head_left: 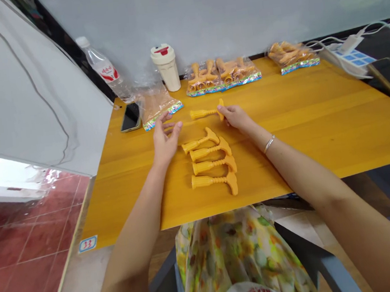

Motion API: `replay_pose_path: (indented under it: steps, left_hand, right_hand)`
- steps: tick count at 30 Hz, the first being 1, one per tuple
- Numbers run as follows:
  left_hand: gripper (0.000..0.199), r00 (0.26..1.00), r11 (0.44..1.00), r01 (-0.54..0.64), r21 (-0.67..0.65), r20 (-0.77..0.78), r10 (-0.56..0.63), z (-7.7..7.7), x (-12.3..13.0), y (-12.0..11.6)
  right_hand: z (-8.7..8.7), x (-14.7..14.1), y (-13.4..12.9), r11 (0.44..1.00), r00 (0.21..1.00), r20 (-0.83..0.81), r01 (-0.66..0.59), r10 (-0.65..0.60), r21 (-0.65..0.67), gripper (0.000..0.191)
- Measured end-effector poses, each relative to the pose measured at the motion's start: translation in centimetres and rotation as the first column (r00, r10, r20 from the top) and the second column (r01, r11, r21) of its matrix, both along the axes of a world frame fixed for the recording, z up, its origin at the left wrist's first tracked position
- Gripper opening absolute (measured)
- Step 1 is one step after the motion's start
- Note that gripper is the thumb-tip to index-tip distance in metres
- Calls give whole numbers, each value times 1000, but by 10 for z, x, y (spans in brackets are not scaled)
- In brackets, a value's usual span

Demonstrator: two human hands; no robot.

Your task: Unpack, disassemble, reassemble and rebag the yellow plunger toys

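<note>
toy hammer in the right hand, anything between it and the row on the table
Nothing visible does. The yellow plastic toy hammer in the right hand sits beyond the row's top hammer, the left hand off to one side.

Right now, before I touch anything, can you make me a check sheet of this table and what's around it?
Surface: yellow wooden table, with a numbered sticker at its corner.
Job's things: four toy hammers lying in a row; a fifth hammer above them.
Clutter: bottle, cup, phone, two bags of hammers, a third bag.
Grippers: left hand open, holding nothing; right hand holding the fifth hammer near its head.
Cables: white cables by a power strip.
Surroundings: white wall, red tile floor.
</note>
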State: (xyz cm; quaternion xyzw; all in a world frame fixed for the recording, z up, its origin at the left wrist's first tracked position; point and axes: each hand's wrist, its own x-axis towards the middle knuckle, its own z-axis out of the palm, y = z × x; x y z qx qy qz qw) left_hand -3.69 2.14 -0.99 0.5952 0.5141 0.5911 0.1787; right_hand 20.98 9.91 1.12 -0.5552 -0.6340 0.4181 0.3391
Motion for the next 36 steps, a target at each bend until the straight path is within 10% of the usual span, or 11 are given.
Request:
replay_pose_path:
  steps: [11,19,36]
  left_hand:
    - [71,939,990,68,-124,-328,-106,33,27,-47]
    - [98,434,936,-20,-351,-847,-308,35,69,-122]
    - [84,487,909,71,-411,-781,-392,31,80,-14]
  right_hand:
    - [-15,-5,13,976,979,202,-8,-37,220,40]
    - [-28,-3,15,941,986,163,-22,-35,337,43]
    - [-19,2,19,958,995,29,-104,100,268,46]
